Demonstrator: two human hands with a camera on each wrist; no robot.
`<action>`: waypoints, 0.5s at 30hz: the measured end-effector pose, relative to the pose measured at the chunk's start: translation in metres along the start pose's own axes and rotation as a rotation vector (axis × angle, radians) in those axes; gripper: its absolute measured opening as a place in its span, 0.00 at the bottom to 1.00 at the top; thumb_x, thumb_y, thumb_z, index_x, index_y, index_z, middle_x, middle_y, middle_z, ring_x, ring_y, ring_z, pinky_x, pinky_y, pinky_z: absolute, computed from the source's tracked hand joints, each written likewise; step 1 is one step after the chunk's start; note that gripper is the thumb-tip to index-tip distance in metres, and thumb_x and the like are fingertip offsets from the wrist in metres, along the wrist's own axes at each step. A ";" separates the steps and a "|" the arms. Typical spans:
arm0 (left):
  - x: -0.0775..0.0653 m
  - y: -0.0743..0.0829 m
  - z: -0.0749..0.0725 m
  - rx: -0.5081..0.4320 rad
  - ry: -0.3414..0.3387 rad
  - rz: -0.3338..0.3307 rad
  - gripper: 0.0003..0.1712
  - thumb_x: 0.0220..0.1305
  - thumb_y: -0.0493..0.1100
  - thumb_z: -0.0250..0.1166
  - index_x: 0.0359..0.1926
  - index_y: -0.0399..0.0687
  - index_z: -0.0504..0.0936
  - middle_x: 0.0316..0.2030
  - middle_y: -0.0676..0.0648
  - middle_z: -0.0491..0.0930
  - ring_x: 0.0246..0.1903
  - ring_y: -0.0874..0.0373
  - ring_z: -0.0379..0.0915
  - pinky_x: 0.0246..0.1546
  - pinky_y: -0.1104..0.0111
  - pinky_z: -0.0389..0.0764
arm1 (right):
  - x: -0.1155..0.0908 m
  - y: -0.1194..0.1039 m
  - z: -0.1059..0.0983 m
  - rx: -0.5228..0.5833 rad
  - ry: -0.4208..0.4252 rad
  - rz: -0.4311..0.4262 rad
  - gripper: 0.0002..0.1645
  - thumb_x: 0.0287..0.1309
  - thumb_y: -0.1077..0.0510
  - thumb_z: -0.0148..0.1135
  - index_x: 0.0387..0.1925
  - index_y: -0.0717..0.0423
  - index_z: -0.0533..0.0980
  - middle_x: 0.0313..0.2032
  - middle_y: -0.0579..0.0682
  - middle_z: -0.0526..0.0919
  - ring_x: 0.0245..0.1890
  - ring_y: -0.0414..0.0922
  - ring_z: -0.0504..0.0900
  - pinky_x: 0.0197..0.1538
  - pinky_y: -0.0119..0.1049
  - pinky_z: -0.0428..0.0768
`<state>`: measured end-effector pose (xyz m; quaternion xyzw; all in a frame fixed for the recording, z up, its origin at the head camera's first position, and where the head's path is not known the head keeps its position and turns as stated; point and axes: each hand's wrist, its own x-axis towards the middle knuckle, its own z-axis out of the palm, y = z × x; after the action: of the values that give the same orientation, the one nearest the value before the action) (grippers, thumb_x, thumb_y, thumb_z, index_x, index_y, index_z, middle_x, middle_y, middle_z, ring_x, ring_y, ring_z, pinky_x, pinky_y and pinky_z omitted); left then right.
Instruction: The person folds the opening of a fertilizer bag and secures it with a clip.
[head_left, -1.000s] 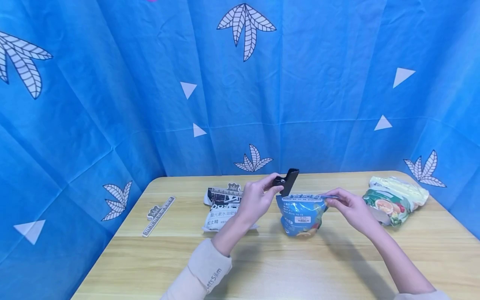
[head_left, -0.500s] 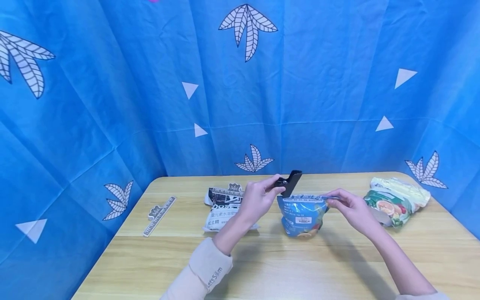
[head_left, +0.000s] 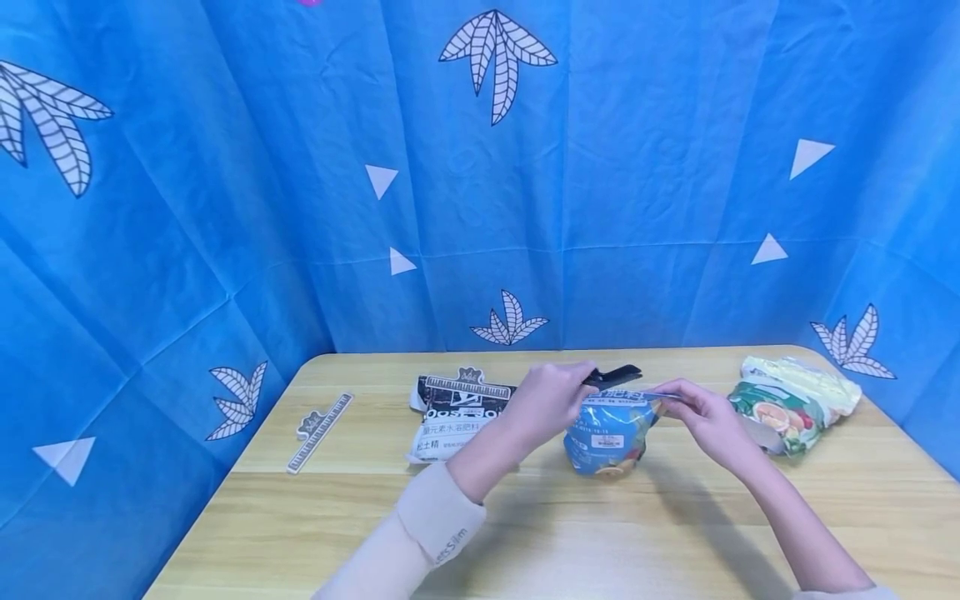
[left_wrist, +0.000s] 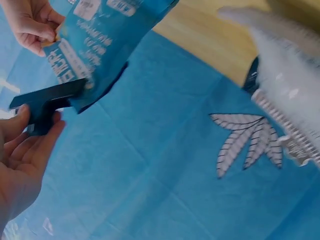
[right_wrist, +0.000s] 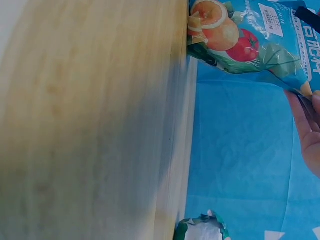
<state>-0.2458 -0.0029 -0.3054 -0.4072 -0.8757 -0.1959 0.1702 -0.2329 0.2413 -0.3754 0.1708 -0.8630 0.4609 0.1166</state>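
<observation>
A blue curtain [head_left: 637, 167] printed with pale leaves and triangles is hanging behind a wooden table [head_left: 585, 542], whose back edge is running behind the blue bag [head_left: 609, 437]. That bag is sitting upright over the table; whether its base is touching the wood I cannot tell. The right hand [head_left: 701, 417] is pinching the right corner of the blue bag's top edge between thumb and fingers. The left hand [head_left: 551, 404] is gripping the black clip [head_left: 617, 377] at the left part of that same edge, thumb on one side and fingers on the other. In the left wrist view the clip's end is overlapping the bag's top corner; whether it is biting the plastic I cannot tell.

Left of the blue bag, the white bag [head_left: 450, 429] is lying with a piano clip [head_left: 471, 383] across its top, partly hidden by the left forearm. Farther left, a loose clip [head_left: 321, 429] is resting slantwise near the table's left edge. Right of the blue bag, beyond the right hand, the green bag [head_left: 791, 408] is slumping near the right edge. In front of the blue bag, a broad stretch of wood is leaving room between the forearms.
</observation>
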 end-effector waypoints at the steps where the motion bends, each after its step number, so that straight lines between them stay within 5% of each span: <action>1: 0.003 0.003 -0.001 0.043 -0.028 -0.004 0.07 0.62 0.40 0.60 0.39 0.40 0.78 0.21 0.51 0.77 0.14 0.67 0.64 0.16 0.85 0.64 | 0.000 0.000 0.000 0.004 0.002 -0.006 0.12 0.64 0.67 0.49 0.47 0.64 0.75 0.44 0.59 0.79 0.41 0.34 0.77 0.41 0.29 0.77; 7: 0.022 0.017 -0.001 0.194 -0.180 -0.086 0.07 0.61 0.42 0.62 0.38 0.43 0.80 0.22 0.52 0.76 0.18 0.66 0.66 0.18 0.84 0.66 | 0.000 0.002 -0.001 0.033 0.003 -0.020 0.12 0.64 0.68 0.49 0.45 0.65 0.75 0.43 0.59 0.79 0.40 0.33 0.77 0.40 0.30 0.78; 15: 0.039 0.028 0.000 0.270 -0.257 -0.150 0.02 0.57 0.39 0.65 0.33 0.47 0.83 0.26 0.53 0.79 0.24 0.66 0.69 0.26 0.80 0.72 | 0.001 -0.001 0.000 0.052 -0.003 0.011 0.12 0.64 0.68 0.48 0.46 0.66 0.75 0.42 0.61 0.80 0.38 0.34 0.78 0.40 0.32 0.79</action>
<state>-0.2480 0.0384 -0.2816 -0.3362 -0.9363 -0.0350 0.0951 -0.2332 0.2410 -0.3745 0.1699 -0.8518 0.4837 0.1081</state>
